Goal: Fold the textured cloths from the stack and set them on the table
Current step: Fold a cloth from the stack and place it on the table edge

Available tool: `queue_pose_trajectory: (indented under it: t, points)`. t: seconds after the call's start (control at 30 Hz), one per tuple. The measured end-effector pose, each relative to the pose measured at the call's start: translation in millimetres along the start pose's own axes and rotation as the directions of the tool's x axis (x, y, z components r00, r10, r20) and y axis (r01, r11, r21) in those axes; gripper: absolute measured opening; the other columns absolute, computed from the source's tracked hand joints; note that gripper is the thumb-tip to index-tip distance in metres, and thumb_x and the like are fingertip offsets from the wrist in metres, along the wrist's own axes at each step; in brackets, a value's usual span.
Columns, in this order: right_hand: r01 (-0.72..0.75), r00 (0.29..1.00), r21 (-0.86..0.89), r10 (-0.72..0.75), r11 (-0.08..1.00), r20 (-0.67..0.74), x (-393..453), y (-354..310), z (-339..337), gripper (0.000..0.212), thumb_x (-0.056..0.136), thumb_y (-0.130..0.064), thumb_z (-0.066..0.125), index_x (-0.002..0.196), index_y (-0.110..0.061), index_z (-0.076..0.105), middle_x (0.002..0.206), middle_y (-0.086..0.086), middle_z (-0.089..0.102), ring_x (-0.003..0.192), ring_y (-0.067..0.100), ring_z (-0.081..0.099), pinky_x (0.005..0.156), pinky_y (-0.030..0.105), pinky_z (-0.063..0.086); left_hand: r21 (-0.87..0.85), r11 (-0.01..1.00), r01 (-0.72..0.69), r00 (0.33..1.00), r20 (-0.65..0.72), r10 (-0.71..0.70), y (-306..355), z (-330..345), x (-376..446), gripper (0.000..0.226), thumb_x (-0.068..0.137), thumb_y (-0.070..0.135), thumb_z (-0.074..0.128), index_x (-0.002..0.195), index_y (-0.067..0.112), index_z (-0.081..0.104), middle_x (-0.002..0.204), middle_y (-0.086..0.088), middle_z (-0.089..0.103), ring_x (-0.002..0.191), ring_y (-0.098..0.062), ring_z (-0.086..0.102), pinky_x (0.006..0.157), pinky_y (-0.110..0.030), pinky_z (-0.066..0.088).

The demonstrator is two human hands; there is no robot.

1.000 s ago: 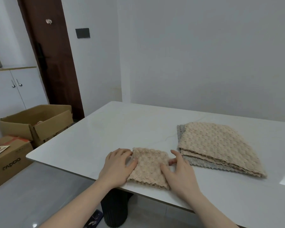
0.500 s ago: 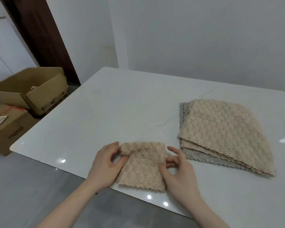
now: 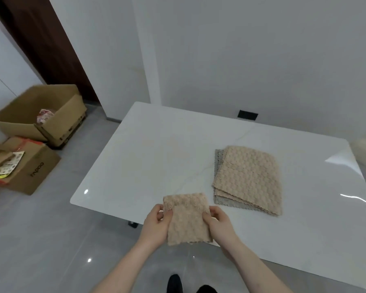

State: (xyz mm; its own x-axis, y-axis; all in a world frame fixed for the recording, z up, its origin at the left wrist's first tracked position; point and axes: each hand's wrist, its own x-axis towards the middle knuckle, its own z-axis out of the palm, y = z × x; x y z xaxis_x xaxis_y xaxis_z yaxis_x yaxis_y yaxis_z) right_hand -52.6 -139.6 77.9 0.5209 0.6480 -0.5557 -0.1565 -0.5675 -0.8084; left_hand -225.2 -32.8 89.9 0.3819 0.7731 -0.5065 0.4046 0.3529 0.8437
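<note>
A small folded beige textured cloth (image 3: 187,218) is held over the near edge of the white table (image 3: 156,157). My left hand (image 3: 156,226) grips its left side and my right hand (image 3: 219,224) grips its right side. To the right on the table lies the stack of unfolded cloths (image 3: 248,178), beige on top with grey layers showing at its left and near edges. Both hands are apart from the stack.
Open cardboard boxes (image 3: 40,115) stand on the grey floor to the left, by a dark door. A black wall socket (image 3: 247,115) sits behind the table's far edge. My dark shoes (image 3: 174,283) show on the floor below.
The folded cloth has come up off the table surface, now held in both hands at the near edge. The camera has risen and tilted down, showing more floor and the whole table.
</note>
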Motion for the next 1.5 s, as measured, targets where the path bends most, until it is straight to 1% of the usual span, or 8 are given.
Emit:
queue_pose_trajectory:
  t: [0.2,0.6,0.7,0.83,0.93,1.23,1.37,1.5]
  points:
    - [-0.021,0.993,0.059,0.014,0.998,0.121,-25,-26,-4,0.022,0.096,-0.021,0.064,0.117,-0.022,0.060,0.099,0.000,0.079,0.089,0.015,0.076,0.074,0.027,0.056,0.000,1.000,0.016,0.995,0.100,-0.016,21,-15,-28,0.025,0.094,0.022,0.072,0.116,0.027,0.062,0.105,0.004,0.078,0.094,-0.012,0.076,0.086,-0.036,0.061]
    - [0.123,0.968,-0.014,-0.117,0.992,0.222,6,-94,29,0.024,0.092,-0.017,0.063,0.112,-0.029,0.063,0.104,-0.004,0.073,0.078,0.008,0.072,0.056,0.021,0.051,-0.052,0.998,-0.029,0.992,-0.126,0.022,53,-50,-26,0.056,0.087,-0.012,0.056,0.120,0.033,0.059,0.103,0.003,0.077,0.090,-0.011,0.074,0.067,-0.020,0.057]
    - [0.149,0.963,-0.010,-0.143,0.989,0.229,15,-112,47,0.019,0.092,-0.022,0.065,0.109,-0.030,0.064,0.104,-0.005,0.073,0.079,0.011,0.073,0.057,0.023,0.053,-0.045,0.999,0.000,0.996,-0.093,-0.004,56,-74,-17,0.063,0.085,-0.005,0.064,0.125,0.042,0.055,0.111,0.005,0.074,0.097,-0.011,0.074,0.078,-0.029,0.061]
    - [0.149,0.961,0.028,-0.152,0.988,0.233,29,-132,81,0.017,0.094,-0.024,0.065,0.111,-0.025,0.064,0.106,-0.004,0.072,0.076,0.012,0.074,0.055,0.023,0.054,-0.073,0.994,0.077,0.997,0.012,-0.076,54,-107,6,0.056,0.088,0.000,0.066,0.132,0.033,0.051,0.108,-0.002,0.078,0.088,-0.024,0.077,0.078,-0.042,0.064]
    - [0.146,0.967,0.023,-0.148,0.989,0.210,42,-141,114,0.017,0.094,-0.023,0.065,0.111,-0.024,0.064,0.107,-0.003,0.072,0.074,0.011,0.073,0.054,0.024,0.053,-0.042,0.998,0.046,0.998,-0.042,-0.048,53,-140,31,0.053,0.089,0.003,0.066,0.133,0.031,0.053,0.105,-0.002,0.078,0.085,-0.021,0.077,0.079,-0.040,0.064]
    - [0.079,0.993,-0.048,-0.075,0.996,0.087,72,-158,260,0.021,0.093,-0.020,0.068,0.112,-0.025,0.063,0.106,-0.001,0.072,0.081,0.011,0.075,0.066,0.025,0.057,0.136,0.991,-0.022,0.997,-0.064,0.031,32,-293,114,0.050,0.088,0.023,0.067,0.118,0.061,0.055,0.116,0.002,0.072,0.093,-0.010,0.071,0.084,-0.031,0.058]
    - [0.069,0.998,-0.028,-0.068,0.997,0.002,76,-174,302,0.021,0.093,-0.020,0.067,0.112,-0.026,0.062,0.106,-0.003,0.071,0.085,0.014,0.074,0.067,0.025,0.057,0.157,0.987,-0.042,0.999,0.033,0.037,40,-336,150,0.053,0.092,0.006,0.060,0.123,0.048,0.057,0.118,-0.002,0.069,0.087,-0.013,0.068,0.062,-0.017,0.051]
    - [0.037,0.997,0.020,-0.036,0.999,-0.065,84,-179,307,0.024,0.090,-0.019,0.067,0.113,-0.025,0.062,0.104,0.000,0.072,0.087,0.018,0.074,0.074,0.036,0.061,0.214,0.973,-0.081,0.993,0.103,0.060,60,-343,175,0.054,0.093,0.003,0.055,0.129,0.045,0.056,0.119,0.005,0.067,0.092,-0.010,0.069,0.062,-0.011,0.049]
